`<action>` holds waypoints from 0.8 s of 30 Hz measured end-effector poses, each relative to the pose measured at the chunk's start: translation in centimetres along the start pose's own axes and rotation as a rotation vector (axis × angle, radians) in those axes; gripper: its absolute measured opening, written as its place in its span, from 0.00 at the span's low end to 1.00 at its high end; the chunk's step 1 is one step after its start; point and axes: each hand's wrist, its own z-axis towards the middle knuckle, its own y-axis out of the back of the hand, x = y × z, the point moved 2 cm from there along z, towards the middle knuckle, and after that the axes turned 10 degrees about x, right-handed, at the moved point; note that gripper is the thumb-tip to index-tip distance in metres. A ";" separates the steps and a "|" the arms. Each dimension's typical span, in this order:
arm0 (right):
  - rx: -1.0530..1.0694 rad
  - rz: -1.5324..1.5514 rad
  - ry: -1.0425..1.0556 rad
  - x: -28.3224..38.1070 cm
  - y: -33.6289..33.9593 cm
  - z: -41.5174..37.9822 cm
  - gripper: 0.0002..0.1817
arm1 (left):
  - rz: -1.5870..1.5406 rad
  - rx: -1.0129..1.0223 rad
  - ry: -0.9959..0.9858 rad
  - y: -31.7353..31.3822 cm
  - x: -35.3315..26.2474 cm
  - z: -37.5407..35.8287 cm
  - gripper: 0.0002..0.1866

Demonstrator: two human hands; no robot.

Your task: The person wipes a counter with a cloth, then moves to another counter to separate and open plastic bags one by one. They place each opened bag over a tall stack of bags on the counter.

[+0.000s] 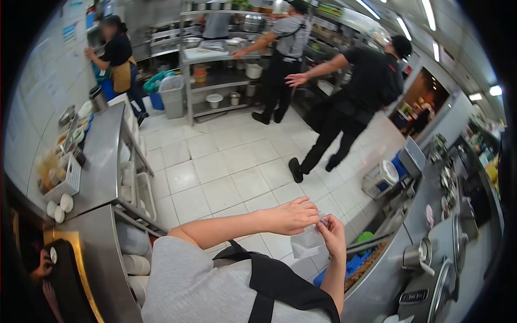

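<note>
In front of my chest hangs a small translucent plastic bag (306, 244), with some whitish stuff visible low in it. My right hand (333, 235) pinches the gathered top of the bag between thumb and fingers. Close against it, my left hand (291, 216) has its fingers curled around the other side of the bag's neck. The fingertips of both hands nearly meet there, and part of the bag's top is hidden behind them.
A steel counter (102, 161) with a white basket (65, 180) stands at left. At right runs a counter with a rice cooker (439, 290) and a metal pitcher (416, 255). Several people work ahead; one in black (355, 86) stretches out an arm. A grey bin (172, 97) stands behind.
</note>
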 end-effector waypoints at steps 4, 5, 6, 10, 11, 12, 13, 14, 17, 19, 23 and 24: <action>0.048 -0.186 0.053 -0.2 -1.2 3.3 0.04 | 0.137 0.041 0.099 0.9 2.0 -1.0 0.14; 0.051 -0.247 0.068 0.1 -1.6 3.8 0.04 | 0.149 0.110 0.159 1.1 2.6 -1.4 0.13; 0.052 -0.304 0.087 0.5 -2.1 4.5 0.04 | 0.162 0.107 0.190 1.3 3.1 -1.7 0.13; 0.148 -0.385 0.104 2.1 -3.6 6.1 0.05 | 0.195 0.130 0.227 1.6 4.0 -3.4 0.11; 0.154 -0.377 0.108 2.3 -4.0 6.4 0.05 | 0.220 0.149 0.239 1.6 4.1 -3.7 0.11; 0.156 -0.397 0.135 2.7 -4.2 6.5 0.05 | 0.220 0.153 0.244 1.8 4.2 -4.1 0.11; 0.157 -0.418 0.158 3.0 -4.3 6.4 0.05 | 0.201 0.121 0.204 1.9 4.3 -4.4 0.10; 0.156 -0.415 0.156 3.1 -4.2 6.3 0.05 | 0.182 0.088 0.162 2.0 4.2 -4.6 0.10; 0.144 -0.535 0.176 3.6 -3.5 6.2 0.05 | 0.137 0.039 0.057 2.5 3.6 -3.8 0.08; 0.079 -0.563 0.172 4.1 -2.8 5.9 0.06 | 0.157 0.116 0.149 2.1 4.3 -2.6 0.07; -0.005 -0.504 0.197 3.7 -1.5 5.6 0.05 | 0.136 0.180 0.217 2.1 4.9 -0.8 0.05; -0.031 -0.506 0.198 3.6 -1.2 5.5 0.05 | 0.132 0.194 0.198 2.1 4.7 -0.6 0.05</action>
